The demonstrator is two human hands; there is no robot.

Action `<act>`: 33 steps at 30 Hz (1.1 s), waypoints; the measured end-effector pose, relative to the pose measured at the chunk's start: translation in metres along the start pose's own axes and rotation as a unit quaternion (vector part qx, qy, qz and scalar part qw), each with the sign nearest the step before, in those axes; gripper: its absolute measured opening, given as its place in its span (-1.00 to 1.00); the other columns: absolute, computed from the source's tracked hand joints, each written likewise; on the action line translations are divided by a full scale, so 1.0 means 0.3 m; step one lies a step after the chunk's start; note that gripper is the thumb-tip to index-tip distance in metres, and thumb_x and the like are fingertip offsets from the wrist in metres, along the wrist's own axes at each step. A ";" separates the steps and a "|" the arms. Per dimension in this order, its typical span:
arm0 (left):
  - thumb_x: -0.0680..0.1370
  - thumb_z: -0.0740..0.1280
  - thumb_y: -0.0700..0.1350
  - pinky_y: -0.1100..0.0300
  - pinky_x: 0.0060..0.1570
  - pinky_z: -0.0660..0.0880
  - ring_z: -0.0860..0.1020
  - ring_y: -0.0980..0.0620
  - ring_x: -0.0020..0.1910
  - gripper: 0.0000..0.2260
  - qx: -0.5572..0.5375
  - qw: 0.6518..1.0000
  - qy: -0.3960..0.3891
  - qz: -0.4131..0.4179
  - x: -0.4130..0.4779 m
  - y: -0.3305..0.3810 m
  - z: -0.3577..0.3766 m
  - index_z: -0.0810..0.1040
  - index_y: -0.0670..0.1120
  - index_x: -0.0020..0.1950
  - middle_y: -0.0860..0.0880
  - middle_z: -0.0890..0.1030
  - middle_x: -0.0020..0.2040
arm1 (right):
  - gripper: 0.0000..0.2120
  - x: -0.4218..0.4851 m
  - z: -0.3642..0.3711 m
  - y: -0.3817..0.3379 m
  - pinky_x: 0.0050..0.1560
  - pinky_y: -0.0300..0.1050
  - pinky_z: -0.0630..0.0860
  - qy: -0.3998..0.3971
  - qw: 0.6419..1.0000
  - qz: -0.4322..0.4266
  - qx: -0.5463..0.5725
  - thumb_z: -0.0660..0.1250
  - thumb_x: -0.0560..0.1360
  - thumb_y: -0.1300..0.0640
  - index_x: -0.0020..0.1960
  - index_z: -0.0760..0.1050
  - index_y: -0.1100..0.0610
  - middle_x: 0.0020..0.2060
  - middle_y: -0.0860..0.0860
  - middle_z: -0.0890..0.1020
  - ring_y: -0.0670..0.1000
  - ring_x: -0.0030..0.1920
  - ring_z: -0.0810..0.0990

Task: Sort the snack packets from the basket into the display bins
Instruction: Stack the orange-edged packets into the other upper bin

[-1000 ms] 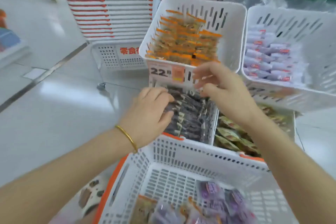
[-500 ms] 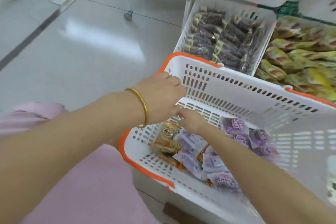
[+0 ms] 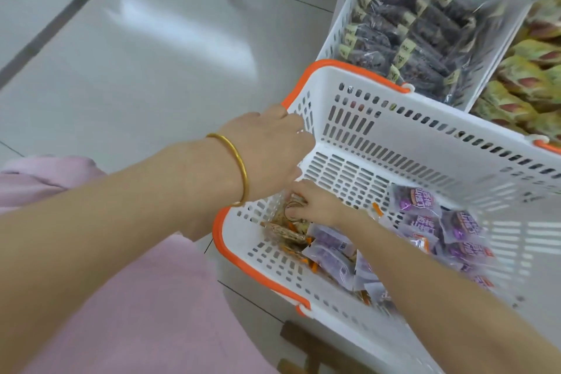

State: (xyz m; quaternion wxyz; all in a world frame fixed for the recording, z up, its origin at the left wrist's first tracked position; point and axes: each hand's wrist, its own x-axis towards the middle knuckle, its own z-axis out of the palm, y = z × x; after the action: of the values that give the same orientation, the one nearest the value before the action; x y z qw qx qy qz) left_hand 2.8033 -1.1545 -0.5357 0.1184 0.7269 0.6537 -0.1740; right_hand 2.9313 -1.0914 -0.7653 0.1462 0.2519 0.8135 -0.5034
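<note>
Our right hand [image 3: 315, 206] curls onto a clear, orange-ended packet of brown snack [image 3: 288, 229] in a corner of the white slotted plastic basket [image 3: 394, 136]. Our left hand [image 3: 270, 149], just above, dips over the rim with its fingers hidden, so we cannot tell its grip. Slick purple foil packets [image 3: 416, 200] lie heaped right of the hands, their white lettering too blurred to read, so one could ride up with the grab and land in the wrong bin, such as the white bin of dark packets [image 3: 337, 24] beyond.

White slotted basket [image 3: 394, 136] with an orange rim holds purple snack packets [image 3: 420, 200] and tan, orange-edged packets [image 3: 285, 228] heaped against its near side, one tan packet gripped by the right hand [image 3: 315, 206]. Just beyond, a white display bin [image 3: 334, 30] holds rows of dark packets [image 3: 409, 30]; yellow-green packets [image 3: 522, 73] lie to its right.
</note>
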 end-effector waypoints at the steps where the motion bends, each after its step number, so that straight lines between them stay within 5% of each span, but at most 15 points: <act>1: 0.61 0.09 0.03 0.04 0.26 0.34 0.23 -0.04 0.34 -0.63 0.003 1.000 0.003 0.003 0.003 0.003 -0.002 0.26 -0.02 0.41 -0.02 0.28 0.38 | -0.69 -0.020 -0.004 -0.013 0.17 -0.09 0.36 -0.015 1.000 -0.009 0.005 0.38 0.45 -0.04 0.15 0.46 0.00 0.15 -0.02 0.45 -0.05 0.13 0.43; 4: 0.61 0.08 0.05 0.04 0.25 0.35 0.24 -0.04 0.33 -0.62 0.012 1.000 0.011 0.012 0.009 0.014 -0.004 0.26 -0.03 0.40 -0.02 0.29 0.37 | -0.66 -0.058 -0.017 -0.051 0.27 -0.05 0.34 -0.068 0.995 -0.026 -0.074 0.37 0.41 -0.22 0.07 0.53 -0.03 0.31 -0.08 0.38 -0.06 0.26 0.37; 7: 0.61 0.09 0.05 0.03 0.26 0.34 0.24 -0.06 0.33 -0.62 0.017 1.000 0.005 0.013 0.014 0.025 -0.009 0.26 -0.03 0.40 -0.03 0.29 0.37 | -0.53 -0.055 -0.007 -0.063 0.10 -0.02 0.44 -0.092 0.971 0.004 -0.221 0.34 0.35 -0.33 0.05 0.56 0.01 0.31 -0.06 0.34 0.02 0.21 0.42; 10: 0.61 0.09 0.04 0.03 0.25 0.35 0.25 -0.07 0.32 -0.63 0.026 1.000 -0.001 0.010 0.021 0.034 -0.020 0.27 -0.04 0.39 -0.05 0.31 0.35 | -0.68 -0.049 0.017 -0.064 -0.20 -0.09 0.40 -0.043 0.969 0.011 -0.241 0.39 0.40 -0.16 -0.07 0.61 0.09 0.01 -0.07 0.39 0.01 -0.07 0.46; 13: 0.61 0.09 0.04 0.05 0.23 0.36 0.26 -0.07 0.32 -0.64 0.032 0.999 0.002 0.009 0.029 0.038 -0.034 0.27 -0.05 0.38 -0.06 0.32 0.34 | -0.83 -0.042 0.039 -0.061 -0.20 -0.13 0.43 0.007 0.972 0.006 -0.236 0.36 0.45 0.04 -0.14 0.64 0.13 0.02 -0.05 0.55 0.03 -0.05 0.55; 19: 0.61 0.12 0.04 0.02 0.21 0.38 0.28 -0.08 0.30 -0.64 0.020 1.000 -0.012 0.005 0.050 0.052 -0.072 0.31 -0.05 0.37 -0.06 0.35 0.31 | -0.91 -0.117 -0.023 -0.086 -0.17 -0.19 0.41 0.118 0.990 0.037 -0.061 0.39 0.46 0.13 -0.14 0.65 0.13 -0.12 -0.06 0.66 -0.08 -0.15 0.56; 23: 0.60 0.16 0.01 -0.02 0.23 0.37 0.32 -0.09 0.28 -0.65 -0.039 0.998 -0.045 -0.002 0.065 0.072 -0.090 0.34 -0.06 0.35 -0.08 0.38 0.28 | -0.96 -0.213 -0.154 -0.138 -0.21 -0.32 0.48 0.194 0.973 0.044 0.118 0.44 0.43 0.22 -0.19 0.65 0.18 -0.22 0.01 0.65 -0.15 -0.30 0.54; 29: 0.64 0.10 -0.01 0.08 -0.12 0.43 0.51 -0.13 0.02 -0.69 -0.078 0.989 -0.035 -0.117 0.111 0.116 -0.137 0.34 -0.19 0.27 -0.12 0.49 -0.02 | -0.95 -0.401 -0.385 -0.195 -0.13 -0.32 0.51 0.257 0.926 0.052 0.270 0.45 0.42 0.25 -0.19 0.64 0.13 -0.10 -0.02 0.67 -0.17 -0.20 0.59; 31: 0.65 0.02 0.04 0.09 -0.22 0.49 0.56 -0.18 -0.12 -0.62 -0.210 0.962 -0.061 -0.163 0.139 0.129 -0.167 0.30 -0.23 0.28 -0.22 0.59 -0.08 | -0.96 -0.467 -0.446 -0.211 -0.14 -0.29 0.50 0.298 0.915 0.055 0.266 0.45 0.42 0.24 -0.20 0.64 0.13 -0.12 -0.03 0.67 -0.16 -0.23 0.58; 33: 0.63 -0.02 0.17 0.13 -0.36 0.53 0.59 -0.21 -0.26 -0.49 -0.461 0.853 -0.114 -0.215 0.168 0.160 -0.196 0.20 -0.18 0.40 -0.32 0.62 -0.12 | -0.96 -0.522 -0.494 -0.232 -0.12 -0.20 0.54 0.328 0.906 0.046 0.265 0.46 0.41 0.22 -0.21 0.65 0.13 -0.14 0.00 0.68 -0.09 -0.22 0.59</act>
State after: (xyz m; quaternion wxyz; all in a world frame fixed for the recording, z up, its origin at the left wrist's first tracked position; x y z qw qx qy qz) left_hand 2.8608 -1.0908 -0.5055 0.4734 0.4051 0.7809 0.0444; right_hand 3.0248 -1.0257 -0.5697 -0.1775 0.4695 0.6395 -0.5823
